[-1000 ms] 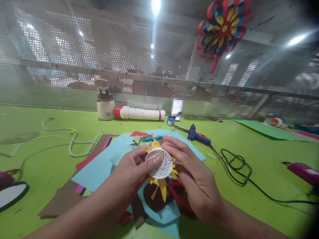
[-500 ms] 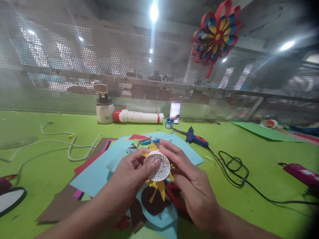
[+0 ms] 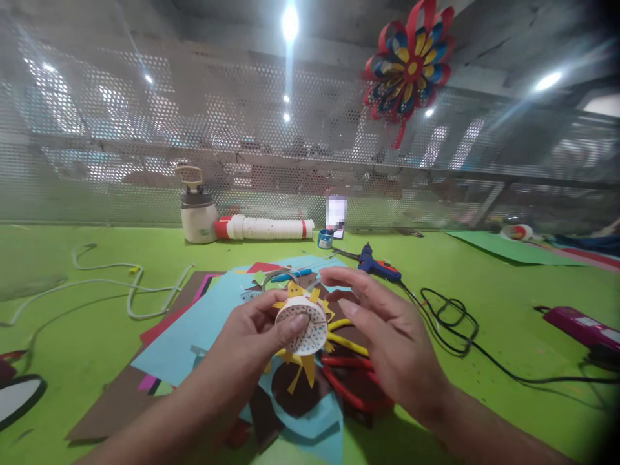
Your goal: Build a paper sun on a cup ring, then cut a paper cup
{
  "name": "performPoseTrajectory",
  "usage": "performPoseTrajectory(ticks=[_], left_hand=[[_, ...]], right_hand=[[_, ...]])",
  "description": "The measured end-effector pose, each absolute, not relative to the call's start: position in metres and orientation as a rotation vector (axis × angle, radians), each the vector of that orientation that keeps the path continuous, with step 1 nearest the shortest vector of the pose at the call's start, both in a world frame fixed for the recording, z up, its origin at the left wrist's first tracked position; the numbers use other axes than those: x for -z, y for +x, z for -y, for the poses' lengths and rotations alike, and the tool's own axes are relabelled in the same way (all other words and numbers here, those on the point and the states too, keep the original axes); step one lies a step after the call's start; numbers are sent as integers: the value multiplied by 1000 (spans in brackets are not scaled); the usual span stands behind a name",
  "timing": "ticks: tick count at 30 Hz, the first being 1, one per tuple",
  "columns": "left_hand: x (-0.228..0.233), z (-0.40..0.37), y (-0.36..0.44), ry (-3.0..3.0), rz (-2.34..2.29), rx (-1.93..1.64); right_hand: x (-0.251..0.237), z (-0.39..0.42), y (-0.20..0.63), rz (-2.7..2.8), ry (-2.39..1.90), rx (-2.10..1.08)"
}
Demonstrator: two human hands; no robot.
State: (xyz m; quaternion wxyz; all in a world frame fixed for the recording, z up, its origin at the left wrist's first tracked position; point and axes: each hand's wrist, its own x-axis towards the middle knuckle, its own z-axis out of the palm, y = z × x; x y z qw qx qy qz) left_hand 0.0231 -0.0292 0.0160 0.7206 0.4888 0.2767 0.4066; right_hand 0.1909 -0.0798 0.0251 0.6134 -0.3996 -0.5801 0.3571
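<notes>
- Pinching a little white dotted paper disc (image 3: 302, 325) between thumb and fingertips, the left hand (image 3: 252, 339) holds it up over the middle of the paper pile, face tilted toward the camera.
- Right hand (image 3: 387, 336) sits just off the disc at its 3 o'clock, fingers spread and relaxed, not gripping anything as far as I can see, fingertips near the disc's edge but apart from it.
- Yellow pointed petals (image 3: 310, 367) stick out around the disc, mostly at 12 and 6 o'clock, so it reads like a sunflower head with the centre and a good share of the rays already on. Going by that, I'd call it maybe past halfway; the 9 o'clock side is behind the left fingers, so can't tell if petals are there too.
- Right under the hands: red-handled scissors (image 3: 353, 384) at about 5 o'clock of the disc, a brown paper circle (image 3: 295, 391) at 6, all on a stack of light blue paper sheets (image 3: 194, 329).
- Further out on the green table (image 3: 484, 303): blue glue gun (image 3: 378, 263) at 1 o'clock with its black cord (image 3: 455, 323) looping to the right, a white jar with a pump top (image 3: 197, 210) and a white ribbed tube (image 3: 264, 228) at 11 o'clock by the mesh wall.
- Paper flower decoration (image 3: 409, 64) hangs up high at 1 o'clock.
- Hard to make out: a pink thing (image 3: 576, 323) at the right edge is cut off, and I can't read the pattern on the disc beyond blue dots and some lines.
</notes>
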Motion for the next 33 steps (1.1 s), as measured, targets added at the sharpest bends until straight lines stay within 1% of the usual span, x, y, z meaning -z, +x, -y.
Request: performPoseTrajectory(ticks=[4,9,16,21,33], left_hand=[[-15,33,24,1143,-643,-879],[-15,36,26,1162,-698,-876],[-18,33,24,1140,-584,-823],[-21,34,23,1026,-510,-857],[-14,30,22,984,-516,-858]], right_hand=[[-26,80,187,1379,-984,-803],[-23,79,185,1431,-1135,-862],[-26,76,185,1337,-1099,-1066],[-25,73,187,1249,-1076,-1180],[-23,73,190,1263,-1036,-1165]])
